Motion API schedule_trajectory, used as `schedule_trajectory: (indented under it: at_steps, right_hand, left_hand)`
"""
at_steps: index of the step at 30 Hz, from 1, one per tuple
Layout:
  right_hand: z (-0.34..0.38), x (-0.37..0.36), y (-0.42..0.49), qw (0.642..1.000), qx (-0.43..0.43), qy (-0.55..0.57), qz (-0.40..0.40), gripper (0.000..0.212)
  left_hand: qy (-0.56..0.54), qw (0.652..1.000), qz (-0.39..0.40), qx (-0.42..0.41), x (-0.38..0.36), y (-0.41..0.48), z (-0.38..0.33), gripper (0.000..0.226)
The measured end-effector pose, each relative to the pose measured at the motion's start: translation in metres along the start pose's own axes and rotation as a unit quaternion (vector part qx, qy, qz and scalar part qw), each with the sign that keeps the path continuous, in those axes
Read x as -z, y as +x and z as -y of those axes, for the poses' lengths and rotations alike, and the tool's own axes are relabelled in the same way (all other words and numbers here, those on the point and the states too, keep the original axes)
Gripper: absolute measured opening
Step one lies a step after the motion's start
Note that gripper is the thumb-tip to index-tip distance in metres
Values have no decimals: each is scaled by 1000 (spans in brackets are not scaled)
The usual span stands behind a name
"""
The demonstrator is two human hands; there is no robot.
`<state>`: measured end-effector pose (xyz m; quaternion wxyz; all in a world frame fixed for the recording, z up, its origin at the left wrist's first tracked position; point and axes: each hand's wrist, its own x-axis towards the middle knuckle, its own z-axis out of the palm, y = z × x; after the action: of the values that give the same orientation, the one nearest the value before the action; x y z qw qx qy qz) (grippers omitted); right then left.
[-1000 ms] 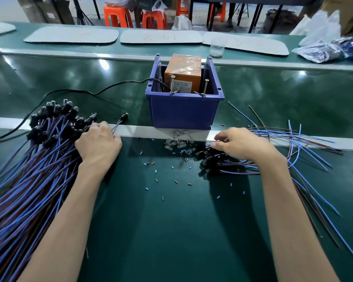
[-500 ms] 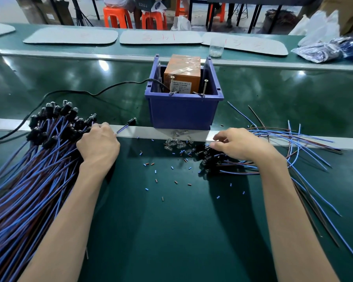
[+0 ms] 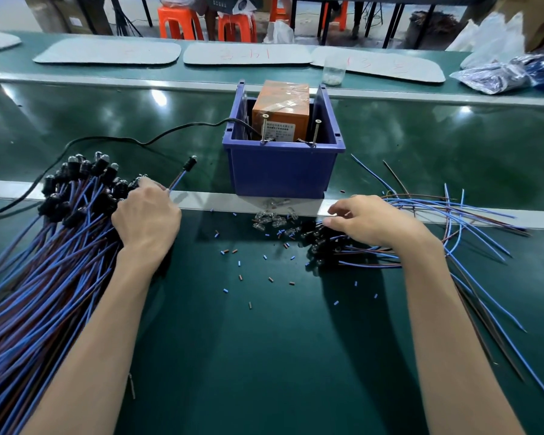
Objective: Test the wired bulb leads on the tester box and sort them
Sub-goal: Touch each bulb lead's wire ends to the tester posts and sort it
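Left grip: fingers curled, pinching a single lead a little below its black socket. The socket end points up and right toward the blue bin and stands clear of it. This hand sits at the right edge of the large bundle of leads. The sockets are heaped at centre left and the blue and brown wires fan to the lower left of the frame.

Right grip: fingers bent down onto the socket ends of the smaller pile of leads, right of centre. I cannot tell whether it pinches one or only touches them. That pile's wires spread toward the right edge.

Between the hands I note loose clear bulbs just in front of the bin, and short blue and brown wire offcuts scattered on the green bench.

The orange tester box sits inside the bin, upper centre. Two screws stand upright at the bin's front rim. A black cable runs from the bin toward the left edge. Grey mats lie along the top of the frame.
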<state>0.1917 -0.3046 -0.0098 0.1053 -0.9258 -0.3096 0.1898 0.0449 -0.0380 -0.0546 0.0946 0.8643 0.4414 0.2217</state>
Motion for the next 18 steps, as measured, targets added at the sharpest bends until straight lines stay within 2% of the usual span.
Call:
schedule_trajectory:
  at_steps: [4, 8, 10, 14, 18]
  right_hand:
    - [-1, 0, 0, 1000, 1, 6, -1, 43]
    - [-1, 1, -1, 1000, 2, 8, -1, 43]
    - [-1, 1, -1, 1000, 1, 11, -1, 43]
    - [0, 1, -1, 1000, -3, 15, -1, 43]
    - [0, 2, -3, 1000, -7, 22, -2, 43]
  left_hand:
    - [-30, 999, -32, -21, 3, 0, 2, 14]
    - [-30, 998, -38, -45, 5, 2, 5, 26]
    - [-31, 997, -42, -49, 7, 2, 3, 25]
    - [-79, 996, -39, -28, 13, 1, -5, 22]
    - [-116, 990, -73, 5, 22, 2, -10, 21]
